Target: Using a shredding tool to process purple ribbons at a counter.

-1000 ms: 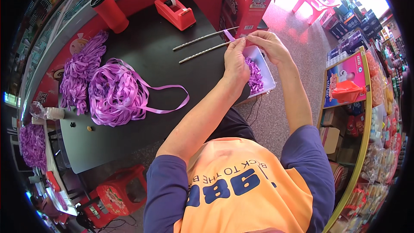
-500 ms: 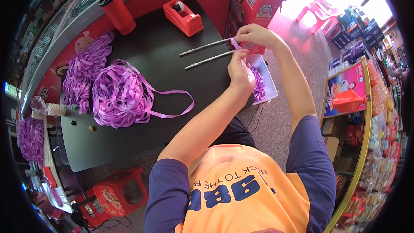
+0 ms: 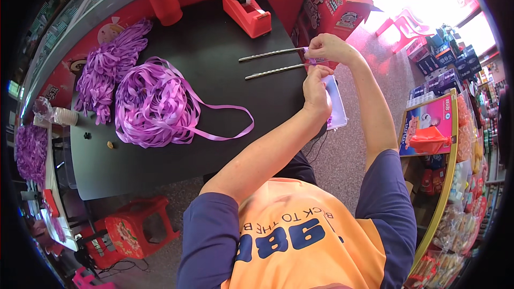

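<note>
Two thin twisted metal rods lie side by side over the right part of the black table, an upper rod and a lower rod. A short stretch of purple ribbon shows at their right ends, partly covered by fingers. My right hand pinches the ribbon by the upper rod's end. Beside the lower rod's end, my left hand has its fingertips closed on the ribbon too. Below my left hand, a white tray is partly hidden; its contents hardly show.
A loose heap of purple ribbon with one long loop lies on the table, beside a bundle of ribbon loops. Farther back stand a red tape dispenser and a red tumbler. A red stool stands at the lower left.
My view has shifted, so the table and its things sit farther right. Both hands stay at the rod ends, and less ribbon shows between the fingers.
</note>
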`<control>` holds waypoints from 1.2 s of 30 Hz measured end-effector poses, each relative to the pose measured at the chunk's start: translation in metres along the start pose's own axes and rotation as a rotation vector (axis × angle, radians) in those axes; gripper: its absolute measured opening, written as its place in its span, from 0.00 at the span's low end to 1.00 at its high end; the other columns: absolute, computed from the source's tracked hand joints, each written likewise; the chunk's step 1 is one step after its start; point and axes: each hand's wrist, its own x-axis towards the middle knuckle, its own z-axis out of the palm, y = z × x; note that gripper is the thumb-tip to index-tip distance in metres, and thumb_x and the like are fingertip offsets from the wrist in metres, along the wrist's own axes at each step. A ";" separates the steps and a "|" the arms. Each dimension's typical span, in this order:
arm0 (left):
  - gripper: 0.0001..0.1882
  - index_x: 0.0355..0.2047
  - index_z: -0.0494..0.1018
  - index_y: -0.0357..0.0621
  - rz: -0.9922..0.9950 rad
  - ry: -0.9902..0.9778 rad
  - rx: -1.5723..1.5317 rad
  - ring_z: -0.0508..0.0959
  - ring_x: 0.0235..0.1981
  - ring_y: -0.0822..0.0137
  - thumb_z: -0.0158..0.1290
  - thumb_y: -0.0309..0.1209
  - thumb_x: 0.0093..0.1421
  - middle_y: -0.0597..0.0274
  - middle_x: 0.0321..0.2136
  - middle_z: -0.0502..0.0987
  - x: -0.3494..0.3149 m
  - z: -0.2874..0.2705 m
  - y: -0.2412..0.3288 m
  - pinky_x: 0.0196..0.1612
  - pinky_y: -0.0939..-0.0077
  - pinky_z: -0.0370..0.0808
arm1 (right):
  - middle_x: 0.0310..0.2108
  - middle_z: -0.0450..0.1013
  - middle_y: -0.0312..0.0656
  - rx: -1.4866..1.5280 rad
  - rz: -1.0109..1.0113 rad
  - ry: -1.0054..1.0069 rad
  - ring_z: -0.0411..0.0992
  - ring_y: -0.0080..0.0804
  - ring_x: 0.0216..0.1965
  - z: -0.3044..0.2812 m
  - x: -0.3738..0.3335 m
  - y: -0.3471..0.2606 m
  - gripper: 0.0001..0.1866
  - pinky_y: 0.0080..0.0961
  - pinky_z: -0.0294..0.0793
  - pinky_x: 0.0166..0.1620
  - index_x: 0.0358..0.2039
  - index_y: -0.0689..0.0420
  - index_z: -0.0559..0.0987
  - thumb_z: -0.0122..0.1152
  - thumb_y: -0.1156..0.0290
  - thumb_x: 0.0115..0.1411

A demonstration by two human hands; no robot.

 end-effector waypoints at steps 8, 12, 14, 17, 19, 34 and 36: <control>0.05 0.20 0.71 0.45 0.027 -0.011 -0.016 0.62 0.33 0.75 0.44 0.26 0.47 0.71 0.30 0.66 0.004 -0.007 -0.004 0.39 0.78 0.54 | 0.24 0.74 0.47 -0.176 0.147 0.146 0.74 0.36 0.30 0.008 -0.011 -0.023 0.18 0.29 0.71 0.37 0.25 0.62 0.80 0.64 0.58 0.44; 0.03 0.22 0.71 0.54 0.000 -0.064 -0.023 0.63 0.36 0.79 0.48 0.30 0.49 0.78 0.29 0.69 0.006 -0.011 -0.007 0.44 0.74 0.50 | 0.29 0.75 0.49 -0.361 0.070 0.329 0.74 0.40 0.35 0.018 -0.019 -0.020 0.17 0.29 0.71 0.41 0.26 0.59 0.81 0.64 0.56 0.45; 0.03 0.22 0.71 0.54 -0.003 -0.048 -0.033 0.64 0.35 0.79 0.47 0.29 0.49 0.78 0.28 0.69 0.008 -0.012 -0.006 0.43 0.74 0.51 | 0.31 0.75 0.48 -0.238 0.074 0.247 0.74 0.38 0.37 0.011 -0.021 -0.020 0.17 0.29 0.71 0.42 0.27 0.59 0.81 0.63 0.56 0.48; 0.04 0.21 0.71 0.53 0.023 -0.040 0.001 0.64 0.34 0.79 0.47 0.29 0.49 0.77 0.27 0.69 0.009 -0.010 -0.008 0.41 0.75 0.52 | 0.32 0.76 0.44 0.194 0.087 0.334 0.74 0.33 0.37 0.015 -0.020 0.024 0.17 0.28 0.70 0.42 0.31 0.61 0.81 0.58 0.57 0.54; 0.04 0.22 0.71 0.53 -0.005 -0.035 -0.030 0.64 0.33 0.78 0.47 0.28 0.49 0.76 0.27 0.69 0.008 -0.010 -0.008 0.40 0.76 0.52 | 0.32 0.75 0.39 0.693 0.136 0.536 0.73 0.28 0.34 0.034 -0.016 0.057 0.16 0.25 0.72 0.39 0.35 0.63 0.79 0.53 0.62 0.60; 0.03 0.24 0.68 0.50 -0.043 -0.056 -0.058 0.63 0.39 0.78 0.45 0.27 0.52 0.76 0.30 0.68 -0.005 -0.006 0.006 0.47 0.73 0.49 | 0.26 0.74 0.39 2.204 -0.110 -0.221 0.71 0.21 0.21 0.098 -0.024 0.029 0.11 0.15 0.72 0.24 0.41 0.65 0.74 0.53 0.72 0.61; 0.03 0.24 0.68 0.51 -0.011 -0.084 -0.049 0.63 0.39 0.78 0.45 0.27 0.52 0.76 0.30 0.68 -0.003 -0.009 0.006 0.48 0.73 0.49 | 0.25 0.74 0.39 2.256 -0.083 -0.084 0.71 0.21 0.21 0.101 -0.020 0.032 0.11 0.15 0.72 0.24 0.39 0.64 0.75 0.53 0.71 0.61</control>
